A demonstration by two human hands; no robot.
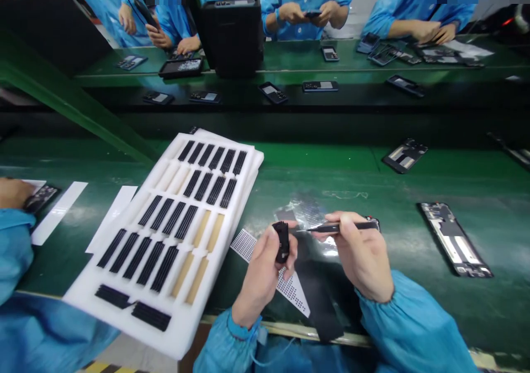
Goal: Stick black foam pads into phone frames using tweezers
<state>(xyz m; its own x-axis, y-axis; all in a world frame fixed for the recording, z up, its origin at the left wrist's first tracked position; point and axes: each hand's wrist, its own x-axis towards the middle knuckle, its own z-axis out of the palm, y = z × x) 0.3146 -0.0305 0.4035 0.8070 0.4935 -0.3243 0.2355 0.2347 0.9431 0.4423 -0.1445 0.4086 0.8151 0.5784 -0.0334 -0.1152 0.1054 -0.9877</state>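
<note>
My left hand (263, 276) is shut on a small black rectangular part (282, 242), held upright between thumb and fingers. My right hand (362, 254) grips a slim black tool (343, 227), its thin end pointing left towards that part. Below my hands lie a perforated white sheet (248, 247) and a long black strip (318, 290). A clear plastic bag (302, 213) is just beyond them. To the left is a white foam tray (165, 329) holding rows of black strips (149, 262) and several tan strips (196, 279).
Phone frames (453, 240) lie on the green bench (351, 163) at right. At far left, a co-worker's hand (14, 193) rests on a phone part (41, 198) beside white paper strips (58, 213). Beyond stands a second bench (290, 58) with blue-smocked co-workers (304, 8) and several phones.
</note>
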